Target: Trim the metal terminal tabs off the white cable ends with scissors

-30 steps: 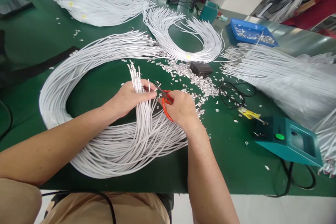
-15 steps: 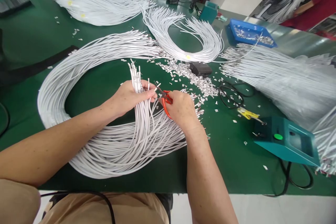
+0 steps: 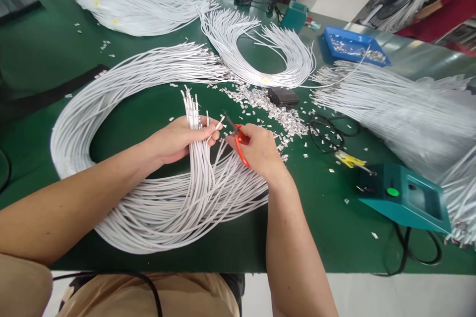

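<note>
My left hand [image 3: 186, 136] is wrapped round an upright bunch of white cables [image 3: 201, 168], with one cable end angled to the right at its fingertips. Just to the right, my right hand [image 3: 258, 148] holds red-handled cutters [image 3: 241, 144], whose dark blades stand apart from that cable end. The bunch rises out of a large coil of white cables [image 3: 148, 218] that curves round to the left. More cable ends of this coil lie under my right hand. Small pale scraps [image 3: 267, 104] are scattered behind the cutters.
A dark block [image 3: 283, 97] sits among the scraps. Farther back are a smaller coil [image 3: 260, 72], a big cable bundle [image 3: 134, 0] and a blue tray [image 3: 355, 47]. To the right are a teal device [image 3: 409, 198], a yellow clip [image 3: 350, 160] and wrapped cables [image 3: 416, 109]. People stand beyond the table.
The cutters have moved slightly away from my left hand, and their handles have spread. One cable end now points up and right from my left fingertips.
</note>
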The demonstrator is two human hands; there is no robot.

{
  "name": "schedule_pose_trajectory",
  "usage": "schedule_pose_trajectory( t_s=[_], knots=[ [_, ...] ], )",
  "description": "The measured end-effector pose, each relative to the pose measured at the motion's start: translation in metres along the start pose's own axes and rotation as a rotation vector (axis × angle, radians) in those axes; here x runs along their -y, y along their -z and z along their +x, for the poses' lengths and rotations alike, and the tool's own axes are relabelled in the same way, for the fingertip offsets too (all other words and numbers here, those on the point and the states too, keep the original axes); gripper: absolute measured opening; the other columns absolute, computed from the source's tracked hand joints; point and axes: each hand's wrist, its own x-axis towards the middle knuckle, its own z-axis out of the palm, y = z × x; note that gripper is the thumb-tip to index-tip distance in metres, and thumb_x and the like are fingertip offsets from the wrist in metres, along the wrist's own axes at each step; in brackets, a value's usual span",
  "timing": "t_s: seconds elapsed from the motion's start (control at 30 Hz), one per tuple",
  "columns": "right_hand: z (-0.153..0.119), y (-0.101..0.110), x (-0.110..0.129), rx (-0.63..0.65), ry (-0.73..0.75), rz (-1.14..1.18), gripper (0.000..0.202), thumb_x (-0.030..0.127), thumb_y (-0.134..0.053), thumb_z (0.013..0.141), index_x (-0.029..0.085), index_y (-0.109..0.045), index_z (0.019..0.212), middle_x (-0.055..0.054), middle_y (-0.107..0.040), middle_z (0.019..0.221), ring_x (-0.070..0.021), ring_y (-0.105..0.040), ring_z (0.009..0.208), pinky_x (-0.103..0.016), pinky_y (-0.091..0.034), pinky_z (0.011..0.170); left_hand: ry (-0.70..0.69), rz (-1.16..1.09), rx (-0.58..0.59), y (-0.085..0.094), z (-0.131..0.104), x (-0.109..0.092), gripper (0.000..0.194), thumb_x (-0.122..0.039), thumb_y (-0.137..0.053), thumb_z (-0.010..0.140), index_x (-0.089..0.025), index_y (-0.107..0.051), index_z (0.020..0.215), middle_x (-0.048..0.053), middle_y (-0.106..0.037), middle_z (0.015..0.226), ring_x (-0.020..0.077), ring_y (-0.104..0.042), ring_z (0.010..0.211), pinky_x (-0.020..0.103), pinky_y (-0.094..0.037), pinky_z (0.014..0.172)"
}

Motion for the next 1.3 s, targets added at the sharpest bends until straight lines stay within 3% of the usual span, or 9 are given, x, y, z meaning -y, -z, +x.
schedule_pose_trajectory(
  t_s=[0.1,0.17,0.33,0.47,0.63,0.93,1.03,1.13,1.3],
  knots=[
    [0.002,0.001,0.004,-0.065,-0.034,0.433,0.017,0.033,-0.062,0.079,0.017,-0.067,0.075,0.000,-0.060,0.071,-0.0118,-0.049,0.064,-0.027,-0.039,0.063,0.011,-0.024,0.041,0.000,0.000,0.002,0.020,-0.030,-0.074,0.076,-0.016,-0.064,0.085,0.000,-0.057,0.070,0.0103,-0.050,0.064,0.025,-0.040,0.064],
    [0.003,0.000,0.006,-0.032,-0.015,0.659,0.017,0.032,-0.063,0.080,0.020,-0.072,0.088,-0.001,-0.064,0.080,-0.0128,-0.054,0.072,-0.028,-0.043,0.071,0.025,-0.019,0.095,-0.001,0.000,0.002,0.018,-0.030,-0.072,0.078,-0.015,-0.064,0.085,-0.001,-0.055,0.068,0.0099,-0.049,0.063,0.025,-0.040,0.064],
    [0.004,-0.003,0.003,0.127,0.059,0.874,0.012,0.030,-0.066,0.080,0.024,-0.074,0.086,-0.001,-0.065,0.084,-0.0144,-0.056,0.079,-0.031,-0.045,0.079,0.049,-0.053,0.230,-0.001,0.001,0.003,0.012,-0.026,-0.067,0.082,-0.014,-0.064,0.081,-0.001,-0.052,0.065,0.0093,-0.045,0.061,0.025,-0.038,0.062],
    [0.004,-0.003,0.000,0.174,0.085,0.945,0.008,0.031,-0.068,0.079,0.023,-0.071,0.078,0.000,-0.064,0.080,-0.0134,-0.056,0.075,-0.030,-0.045,0.078,0.088,-0.103,0.276,-0.003,0.002,0.001,0.012,-0.025,-0.067,0.082,-0.015,-0.064,0.077,-0.001,-0.052,0.066,0.0085,-0.044,0.060,0.024,-0.039,0.060],
    [0.006,-0.006,0.000,0.176,0.059,0.954,0.021,0.038,-0.072,0.076,0.019,-0.066,0.069,0.001,-0.058,0.073,-0.0121,-0.052,0.072,-0.028,-0.042,0.074,0.104,-0.107,0.275,-0.004,0.000,0.000,0.015,-0.028,-0.069,0.082,-0.015,-0.064,0.075,-0.002,-0.053,0.064,0.0076,-0.045,0.058,0.023,-0.039,0.059],
    [0.002,-0.007,0.006,0.067,0.113,0.876,0.022,0.037,-0.070,0.077,0.021,-0.061,0.066,0.002,-0.050,0.070,-0.0122,-0.047,0.069,-0.029,-0.041,0.072,0.041,-0.078,-0.010,-0.004,0.000,0.002,0.024,-0.023,-0.081,0.066,-0.016,-0.060,0.075,-0.002,-0.062,0.065,0.0096,-0.056,0.062,0.023,-0.041,0.060],
    [0.003,-0.009,0.008,-0.074,0.065,0.989,0.030,0.040,-0.064,0.082,0.021,-0.056,0.060,0.001,-0.051,0.068,-0.0133,-0.049,0.067,-0.030,-0.043,0.071,0.015,-0.061,-0.049,-0.007,0.000,0.001,0.028,-0.022,-0.081,0.066,-0.016,-0.054,0.071,-0.003,-0.059,0.060,0.0091,-0.054,0.060,0.022,-0.039,0.057],
    [0.004,-0.013,0.010,-0.202,-0.060,0.930,0.031,0.045,-0.064,0.081,0.020,-0.061,0.063,-0.001,-0.058,0.070,-0.0125,-0.050,0.065,-0.030,-0.044,0.070,0.016,-0.043,-0.055,-0.009,0.000,0.001,0.029,-0.024,-0.081,0.066,-0.016,-0.052,0.070,-0.003,-0.058,0.061,0.0092,-0.055,0.061,0.022,-0.038,0.057],
    [0.004,-0.011,0.011,-0.043,-0.029,0.812,0.018,0.037,-0.071,0.073,0.019,-0.067,0.071,0.001,-0.063,0.071,-0.0120,-0.055,0.068,-0.028,-0.044,0.071,0.003,0.056,-0.052,-0.005,-0.001,0.001,0.024,-0.026,-0.080,0.067,-0.016,-0.062,0.078,-0.001,-0.063,0.069,0.0117,-0.059,0.068,0.024,-0.042,0.061]
  ],
)
